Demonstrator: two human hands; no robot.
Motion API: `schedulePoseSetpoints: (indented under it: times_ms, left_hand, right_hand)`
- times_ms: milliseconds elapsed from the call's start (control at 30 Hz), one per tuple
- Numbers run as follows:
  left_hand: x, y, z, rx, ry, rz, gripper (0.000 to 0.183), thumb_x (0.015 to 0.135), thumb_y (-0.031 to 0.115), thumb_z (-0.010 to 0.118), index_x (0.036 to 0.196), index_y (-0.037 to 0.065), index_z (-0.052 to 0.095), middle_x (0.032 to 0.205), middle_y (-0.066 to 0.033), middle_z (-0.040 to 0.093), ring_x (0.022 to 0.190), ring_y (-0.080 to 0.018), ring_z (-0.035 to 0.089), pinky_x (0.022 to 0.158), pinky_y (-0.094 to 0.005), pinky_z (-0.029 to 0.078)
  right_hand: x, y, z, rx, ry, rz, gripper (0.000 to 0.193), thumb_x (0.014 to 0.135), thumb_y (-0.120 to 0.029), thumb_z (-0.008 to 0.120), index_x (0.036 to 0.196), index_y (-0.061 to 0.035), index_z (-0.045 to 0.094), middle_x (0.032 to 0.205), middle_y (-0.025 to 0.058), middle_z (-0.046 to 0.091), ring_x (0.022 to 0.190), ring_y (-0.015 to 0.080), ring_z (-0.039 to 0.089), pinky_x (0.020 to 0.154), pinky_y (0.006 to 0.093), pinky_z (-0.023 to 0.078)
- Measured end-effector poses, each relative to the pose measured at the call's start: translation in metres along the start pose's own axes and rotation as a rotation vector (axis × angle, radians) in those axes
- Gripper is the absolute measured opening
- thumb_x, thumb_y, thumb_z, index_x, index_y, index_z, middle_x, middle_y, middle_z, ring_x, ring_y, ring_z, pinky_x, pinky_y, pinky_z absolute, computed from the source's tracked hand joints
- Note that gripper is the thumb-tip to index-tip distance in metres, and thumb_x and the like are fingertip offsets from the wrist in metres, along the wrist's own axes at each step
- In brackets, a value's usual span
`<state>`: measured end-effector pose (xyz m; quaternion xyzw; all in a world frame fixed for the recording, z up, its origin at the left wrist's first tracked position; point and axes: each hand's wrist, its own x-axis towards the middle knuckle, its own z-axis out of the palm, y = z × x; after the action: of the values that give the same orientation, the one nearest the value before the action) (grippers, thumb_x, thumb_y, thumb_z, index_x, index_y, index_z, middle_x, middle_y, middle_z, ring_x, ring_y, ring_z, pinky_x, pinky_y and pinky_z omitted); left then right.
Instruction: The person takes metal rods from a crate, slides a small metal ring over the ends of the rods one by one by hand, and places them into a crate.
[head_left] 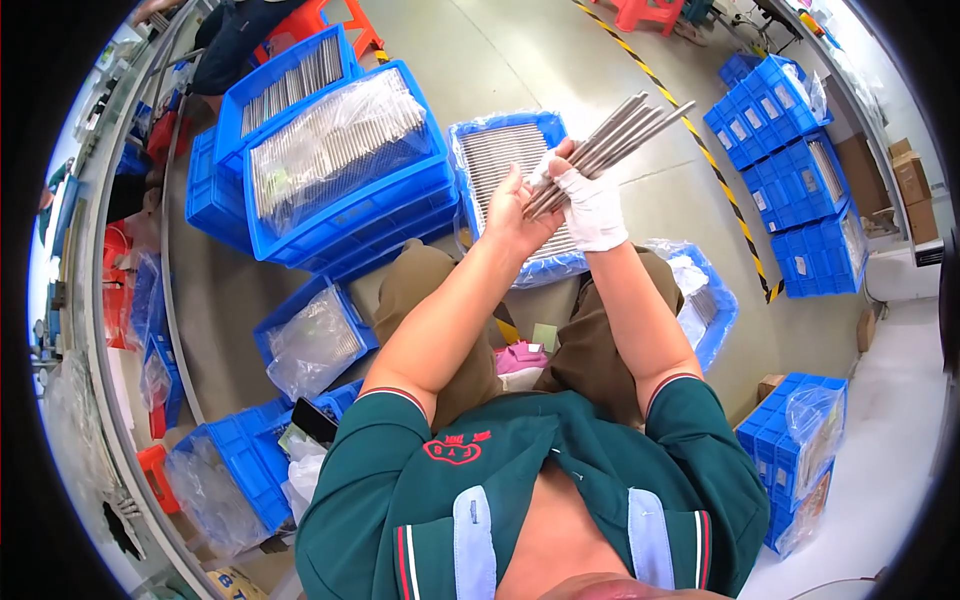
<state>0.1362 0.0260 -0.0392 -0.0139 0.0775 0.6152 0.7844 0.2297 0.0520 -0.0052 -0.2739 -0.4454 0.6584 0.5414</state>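
Note:
A fanned bundle of thin grey metal rods is held slantwise in front of me, pointing up and to the right. My right hand, wearing a white glove that leaves at least the thumb tip bare, is closed round the bundle's middle. At its lower end my bare left hand cups the rods, thumb raised, its other fingers partly hidden under them. Just beneath both hands stands a blue crate lined with clear plastic, with similar rods lying side by side inside.
Stacked blue crates of plastic-covered rods stand at the left. A smaller blue bin sits by my right knee. More crates are piled at the far right, beyond yellow-black floor tape. A red stool stands at the back.

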Motion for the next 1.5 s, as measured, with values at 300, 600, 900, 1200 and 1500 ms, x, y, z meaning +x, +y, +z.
schedulePoseSetpoints:
  times_ms: [300,600,900,1200,1500]
  left_hand:
    - [-0.011,0.026,-0.021,0.75,0.426,-0.13,0.038,0.092,0.044,0.043,0.085,0.007,0.053,0.063,-0.0061,0.055,0.05,-0.0182,0.056,0.042,-0.0311,0.045]
    - [-0.022,0.092,-0.026,1.68,0.376,0.381,0.031,0.079,0.031,0.065,0.071,0.002,0.061,0.06,-0.0073,0.057,0.051,-0.0132,0.051,0.049,-0.0289,0.038]
    - [-0.052,0.109,0.008,1.504,0.139,-0.069,0.024,0.081,0.027,0.066,0.067,0.009,0.056,0.055,0.005,0.046,0.044,-0.0029,0.037,0.038,-0.0194,0.027]
    - [-0.039,0.123,-0.004,1.95,0.763,0.568,0.057,0.086,0.055,0.041,0.081,0.001,0.058,0.088,-0.0228,0.061,0.09,-0.0416,0.056,0.075,-0.0465,0.043]
    - [-0.045,0.112,-0.007,0.967,0.509,0.175,0.043,0.09,0.05,0.044,0.091,0.007,0.048,0.073,-0.005,0.05,0.05,-0.0078,0.039,0.039,-0.0194,0.027]
  right_hand:
    - [0.028,-0.045,0.004,0.05,0.14,-0.208,0.018,0.083,-0.021,0.064,0.09,-0.0081,0.054,0.07,0.0027,0.053,0.062,0.017,0.055,0.063,0.0355,0.051]
    - [-0.041,-0.012,-0.039,0.328,0.271,0.658,0.038,0.09,-0.035,0.049,0.096,0.0029,0.054,0.103,0.0235,0.056,0.098,0.041,0.053,0.086,0.0538,0.045]
    - [-0.088,0.008,-0.024,0.459,-0.688,1.086,0.041,0.086,-0.029,0.057,0.109,0.0027,0.049,0.083,0.0181,0.059,0.071,0.0272,0.062,0.06,0.0386,0.053]
    - [-0.079,0.026,-0.005,0.016,-0.439,1.123,0.023,0.092,-0.031,0.05,0.089,-0.0086,0.048,0.054,-0.0045,0.032,0.039,0.005,0.025,0.036,0.0205,0.019]
    - [-0.019,-0.005,-0.043,-0.714,-0.205,0.303,0.026,0.088,-0.027,0.053,0.082,-0.0019,0.056,0.057,0.0021,0.053,0.049,0.0097,0.047,0.047,0.0242,0.037]
